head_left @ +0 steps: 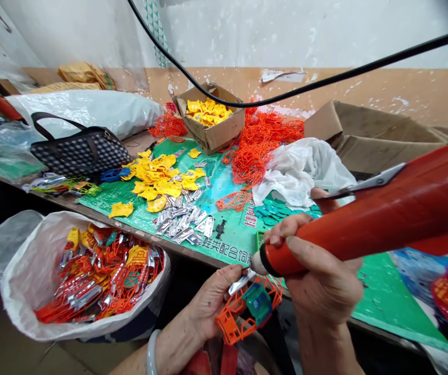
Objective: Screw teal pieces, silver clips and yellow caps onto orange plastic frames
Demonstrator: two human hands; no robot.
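Note:
My left hand is closed on an orange plastic lattice frame, pinching it by its upper left end. The frame carries a dark green piece and a shiny silver strip. My right hand wraps round a thick red electric screwdriver with a metal lever on its upper side. The screwdriver's pale nose points left and meets the work beside my left fingertips; the exact contact is hidden. Just beyond, silver strips and yellow plastic parts lie in piles on the table.
A white sack of assembled parts stands at the lower left. Behind are a carton of yellow parts, orange frames, a white plastic bag and a large carton. A checked bag sits left. A black cable hangs across.

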